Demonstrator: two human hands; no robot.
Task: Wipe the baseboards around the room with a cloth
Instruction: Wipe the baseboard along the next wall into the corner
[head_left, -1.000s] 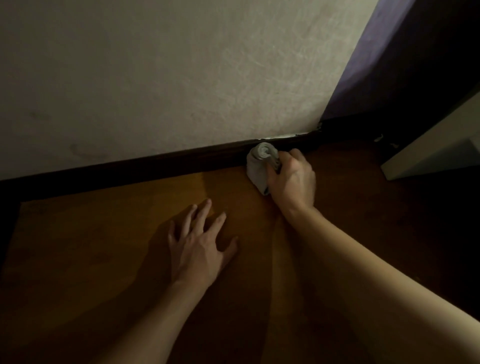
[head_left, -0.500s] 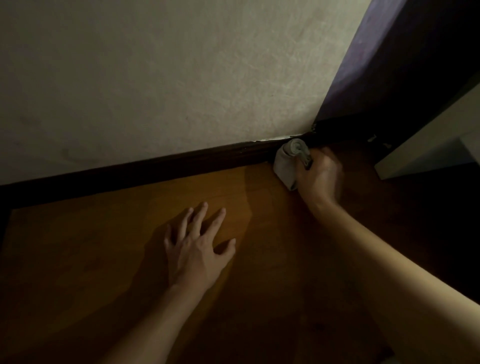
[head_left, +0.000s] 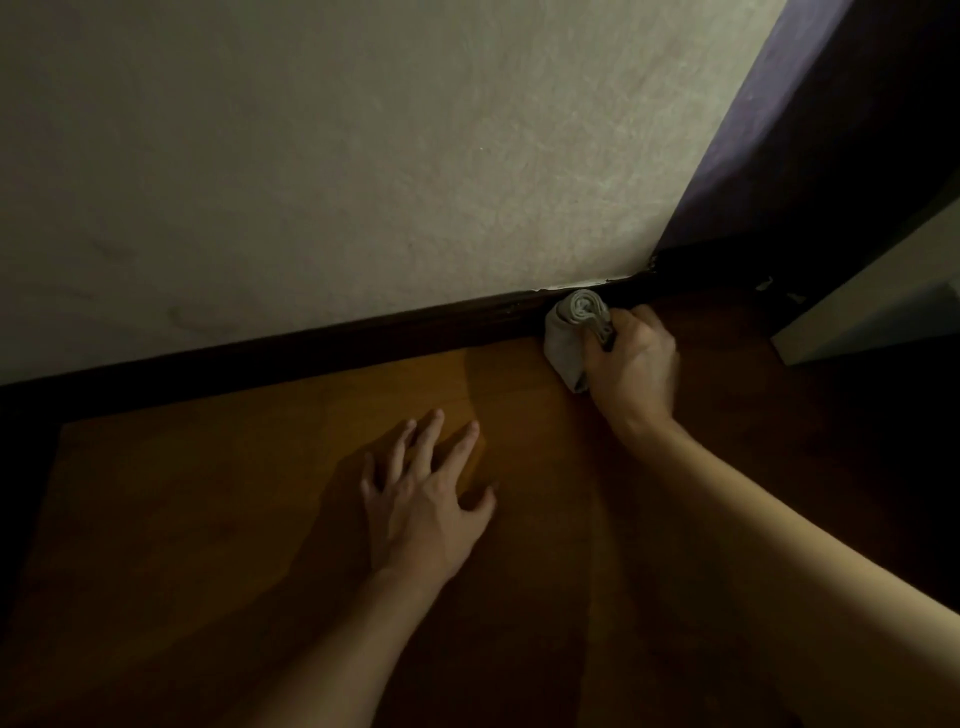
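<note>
A dark wooden baseboard (head_left: 322, 343) runs along the foot of a pale textured wall, rising toward the corner at the right. My right hand (head_left: 631, 364) grips a bunched grey cloth (head_left: 569, 332) and holds it against the baseboard a short way left of the corner. My left hand (head_left: 426, 499) lies flat on the brown wooden floor with its fingers spread, well in front of the baseboard and to the left of the cloth.
A purple wall (head_left: 769, 130) meets the pale wall at the corner on the right. A pale piece of furniture (head_left: 872, 296) stands at the far right edge on the floor. The wooden floor (head_left: 208, 519) stretches to the left, dark at its edges.
My right hand slid the cloth right along the baseboard toward the corner, then back a little to the left. My left hand stayed planted on the floor.
</note>
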